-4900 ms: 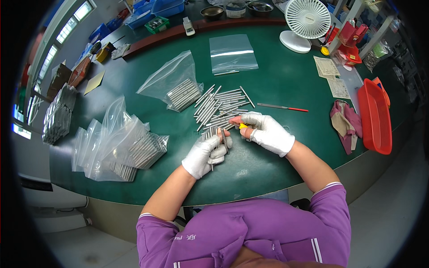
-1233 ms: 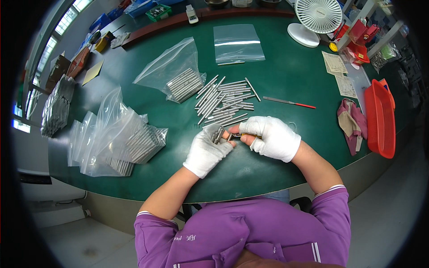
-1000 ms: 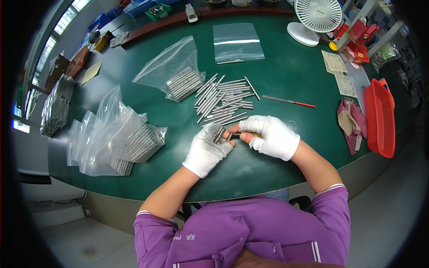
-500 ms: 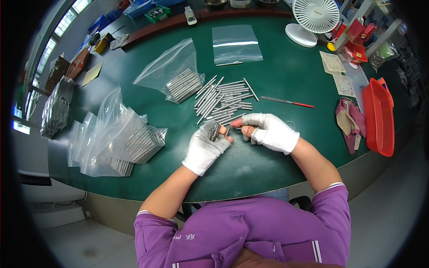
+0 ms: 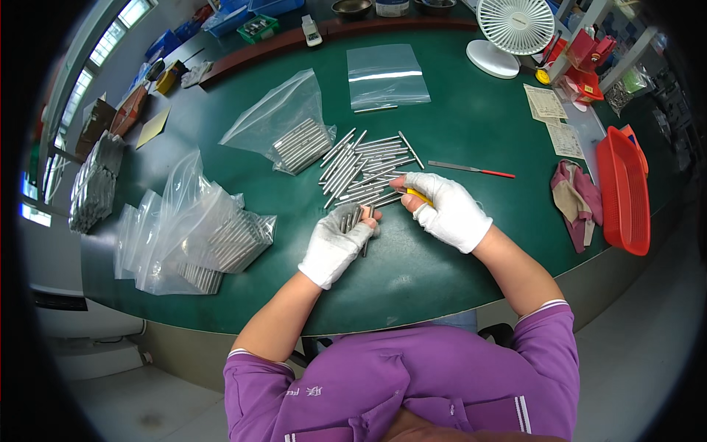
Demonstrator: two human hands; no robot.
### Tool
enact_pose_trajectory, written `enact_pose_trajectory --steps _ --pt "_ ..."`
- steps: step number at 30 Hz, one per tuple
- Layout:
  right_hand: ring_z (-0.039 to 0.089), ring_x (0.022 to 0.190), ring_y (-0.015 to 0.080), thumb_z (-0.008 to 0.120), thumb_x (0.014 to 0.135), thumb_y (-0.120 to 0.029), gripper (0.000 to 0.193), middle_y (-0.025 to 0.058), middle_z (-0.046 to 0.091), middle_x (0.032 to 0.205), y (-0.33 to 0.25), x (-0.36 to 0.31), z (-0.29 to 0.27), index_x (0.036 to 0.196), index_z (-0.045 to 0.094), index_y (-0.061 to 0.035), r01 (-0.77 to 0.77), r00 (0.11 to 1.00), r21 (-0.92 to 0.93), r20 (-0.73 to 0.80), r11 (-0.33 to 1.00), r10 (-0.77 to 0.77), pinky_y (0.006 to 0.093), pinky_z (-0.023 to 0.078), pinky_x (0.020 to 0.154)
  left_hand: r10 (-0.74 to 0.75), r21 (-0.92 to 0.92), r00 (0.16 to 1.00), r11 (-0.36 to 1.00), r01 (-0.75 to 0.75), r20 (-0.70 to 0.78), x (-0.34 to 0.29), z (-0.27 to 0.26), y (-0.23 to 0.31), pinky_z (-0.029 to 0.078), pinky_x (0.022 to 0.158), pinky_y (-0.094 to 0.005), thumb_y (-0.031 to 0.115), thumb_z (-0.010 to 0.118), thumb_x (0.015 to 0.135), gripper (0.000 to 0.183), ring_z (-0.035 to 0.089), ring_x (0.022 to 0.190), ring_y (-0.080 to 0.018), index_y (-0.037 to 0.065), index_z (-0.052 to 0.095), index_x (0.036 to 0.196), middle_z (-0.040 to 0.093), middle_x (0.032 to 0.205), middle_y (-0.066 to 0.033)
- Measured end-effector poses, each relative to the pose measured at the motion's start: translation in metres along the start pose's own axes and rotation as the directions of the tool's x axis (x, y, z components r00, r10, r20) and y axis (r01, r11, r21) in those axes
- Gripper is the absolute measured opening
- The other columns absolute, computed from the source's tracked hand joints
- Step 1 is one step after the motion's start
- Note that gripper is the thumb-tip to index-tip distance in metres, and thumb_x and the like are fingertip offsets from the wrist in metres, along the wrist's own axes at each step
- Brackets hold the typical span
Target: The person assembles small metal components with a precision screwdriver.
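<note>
My left hand, in a white fingerless glove, is closed around several short steel rods. Their ends stick out between the thumb and fingers. To its right, my right hand, gloved the same way, is closed on a slim yellow-handled tool; the glove hides much of it, so its kind cannot be told. Just beyond both hands lies a loose pile of steel rods, pointing various ways. The right fingertips are close to the pile's near right edge. A thin file with a red handle lies beyond the right hand.
Clear bags of rods lie at the left, with another bag behind the pile. A flat clear bag lies farther back. At the right are a cloth, a red basket, paper slips and a white fan.
My right hand has moved slightly away from the left and toward the pile, and its yellow-handled tool now shows. The left hand still holds its rods, tilted a little differently.
</note>
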State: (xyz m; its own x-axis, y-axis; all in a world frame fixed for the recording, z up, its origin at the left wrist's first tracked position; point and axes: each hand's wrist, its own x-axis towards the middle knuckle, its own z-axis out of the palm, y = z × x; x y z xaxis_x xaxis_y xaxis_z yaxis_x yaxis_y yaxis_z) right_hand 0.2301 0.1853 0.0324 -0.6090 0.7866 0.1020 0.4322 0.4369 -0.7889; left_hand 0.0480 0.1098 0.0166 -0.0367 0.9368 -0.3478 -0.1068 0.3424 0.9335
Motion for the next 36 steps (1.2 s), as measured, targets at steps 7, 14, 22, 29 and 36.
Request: enact_pose_trajectory --steps 7,14,22,29,36 --pt "0.048 0.072 0.0082 0.048 0.085 -0.009 0.027 0.0033 0.056 0.089 -0.010 -0.001 0.000 0.110 0.054 -0.0021 -0.273 0.928 0.400 0.349 0.875 0.130 0.0249 0.044 0.071 -0.012 0.123 1.000 0.992 0.014 -0.015 -0.001 0.001 0.003 0.037 0.046 -0.0188 0.005 0.060 0.078 0.014 0.045 0.055 -0.0043 0.001 0.055 0.090 0.057 0.075 -0.0006" --pt "0.055 0.089 0.0124 0.052 0.083 -0.007 0.029 0.0073 0.059 0.098 -0.010 -0.003 0.002 0.111 0.052 -0.0002 -0.137 0.972 0.389 0.229 0.911 0.049 0.0239 0.043 0.081 -0.025 -0.022 0.995 0.999 0.028 0.094 -0.004 -0.003 0.006 0.032 0.041 -0.0174 0.016 0.055 0.084 0.017 0.041 0.049 -0.0031 0.002 0.057 0.093 0.055 0.069 0.0007" --pt "0.056 0.096 0.0145 0.052 0.082 0.000 0.028 0.0094 0.059 0.102 -0.013 -0.003 0.000 0.110 0.052 0.0020 -0.149 0.963 0.417 0.266 0.897 0.036 0.0253 0.042 0.086 -0.082 -0.082 0.982 0.992 0.097 0.168 -0.004 -0.004 0.006 0.024 0.035 -0.0175 0.024 0.052 0.086 0.025 0.031 0.038 -0.0032 0.001 0.054 0.097 0.053 0.066 -0.0019" --pt "0.056 0.098 0.0146 0.051 0.083 0.000 0.027 0.0095 0.059 0.103 -0.014 -0.002 -0.002 0.110 0.052 0.0033 -0.272 0.938 0.526 0.333 0.805 0.100 0.0253 0.042 0.087 -0.104 -0.042 0.982 0.993 0.112 0.156 -0.005 -0.004 0.008 0.026 0.038 -0.0167 0.024 0.052 0.086 0.025 0.033 0.042 -0.0020 0.003 0.057 0.098 0.053 0.065 0.0005" --pt "0.055 0.092 0.0119 0.053 0.083 -0.003 0.026 0.0077 0.061 0.099 -0.011 -0.002 -0.002 0.109 0.055 0.0007 -0.284 0.934 0.516 0.340 0.808 0.112 0.0247 0.042 0.085 -0.077 -0.018 0.988 0.997 0.080 0.133 -0.006 -0.002 0.010 0.028 0.038 -0.0171 0.020 0.057 0.082 0.021 0.037 0.043 -0.0032 0.003 0.055 0.095 0.054 0.066 -0.0009"
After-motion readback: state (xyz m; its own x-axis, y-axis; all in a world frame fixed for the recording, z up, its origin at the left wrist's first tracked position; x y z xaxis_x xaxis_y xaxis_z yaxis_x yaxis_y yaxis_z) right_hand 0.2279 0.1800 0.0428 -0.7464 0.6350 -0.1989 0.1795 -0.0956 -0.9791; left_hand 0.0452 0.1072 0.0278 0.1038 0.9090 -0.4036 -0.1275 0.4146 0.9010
